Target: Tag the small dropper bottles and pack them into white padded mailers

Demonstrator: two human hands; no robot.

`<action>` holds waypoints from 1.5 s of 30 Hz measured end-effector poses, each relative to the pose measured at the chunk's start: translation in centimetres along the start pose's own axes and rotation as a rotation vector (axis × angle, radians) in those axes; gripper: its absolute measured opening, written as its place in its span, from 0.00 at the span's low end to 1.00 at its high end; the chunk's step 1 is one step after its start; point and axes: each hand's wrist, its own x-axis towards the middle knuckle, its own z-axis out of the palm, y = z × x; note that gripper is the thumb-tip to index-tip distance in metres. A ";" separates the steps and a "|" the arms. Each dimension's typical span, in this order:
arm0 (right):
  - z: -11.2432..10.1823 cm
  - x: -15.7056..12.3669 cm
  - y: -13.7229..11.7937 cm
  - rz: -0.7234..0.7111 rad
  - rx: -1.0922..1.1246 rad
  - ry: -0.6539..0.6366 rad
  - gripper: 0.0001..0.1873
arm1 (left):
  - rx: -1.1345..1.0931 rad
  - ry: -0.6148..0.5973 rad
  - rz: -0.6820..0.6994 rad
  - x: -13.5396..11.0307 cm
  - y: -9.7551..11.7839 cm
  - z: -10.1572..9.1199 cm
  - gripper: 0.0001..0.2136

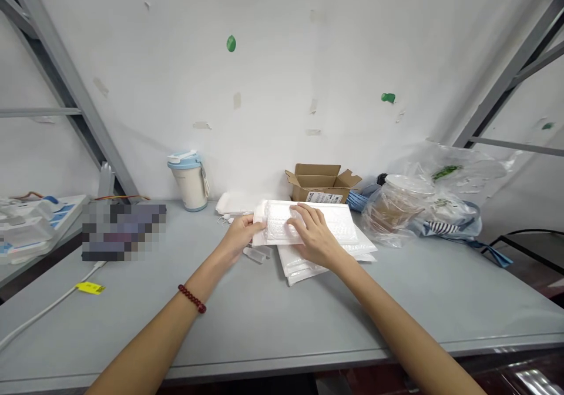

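A white bubble mailer (335, 221) lies on top of a small stack of the same white mailers (304, 265) in the middle of the grey table (247, 313). My left hand (241, 234) pinches the top mailer's left end, at its flap. My right hand (312, 235) lies flat on the mailer with its fingers spread, pressing it down. Two small clear plastic tubes (256, 253) rest on the table just under my left hand. A red bead bracelet (192, 298) is on my left wrist.
A white and blue lidded cup (189, 180) stands at the back left. An open cardboard box (321, 183) sits behind the mailers. Clear plastic bags with a lidded tub (405, 204) fill the right. A white cable with a yellow tag (90, 288) runs on the left.
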 end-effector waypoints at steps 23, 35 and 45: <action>0.0 0.0 0.9 0.115 -0.005 0.151 0.28 | 0.451 -0.134 0.104 -0.5 1.9 -2.7 0.12; 1.1 0.0 1.1 0.269 0.134 0.046 0.22 | 0.964 -0.518 0.136 -0.3 0.2 -2.3 0.11; 1.0 0.0 1.0 0.369 0.133 -0.004 0.26 | 0.492 -0.226 0.267 -1.2 3.0 -3.2 0.10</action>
